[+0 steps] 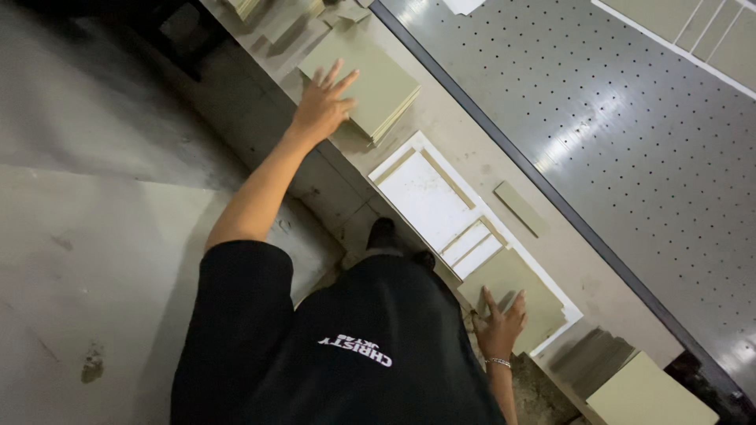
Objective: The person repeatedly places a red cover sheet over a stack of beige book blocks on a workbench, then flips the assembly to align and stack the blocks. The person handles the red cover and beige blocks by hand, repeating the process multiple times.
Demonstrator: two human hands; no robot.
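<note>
My left hand [321, 104] reaches out with fingers spread and lies flat on the near edge of a stack of olive-green boards [378, 79] on the concrete ledge. My right hand [502, 321], with a bracelet at the wrist, rests fingers apart on an olive-green panel [526, 293] that sits inside a white cut-out frame [425, 197]. Neither hand grips anything. My black shirt hides the lower part of the ledge.
A narrow green strip [520, 208] lies beside the frame. A grey perforated machine bed [630, 134] with a dark rim runs along the right. Another green board stack [650, 393] sits at the bottom right. My shoes [383, 232] stand on the concrete floor [94, 236].
</note>
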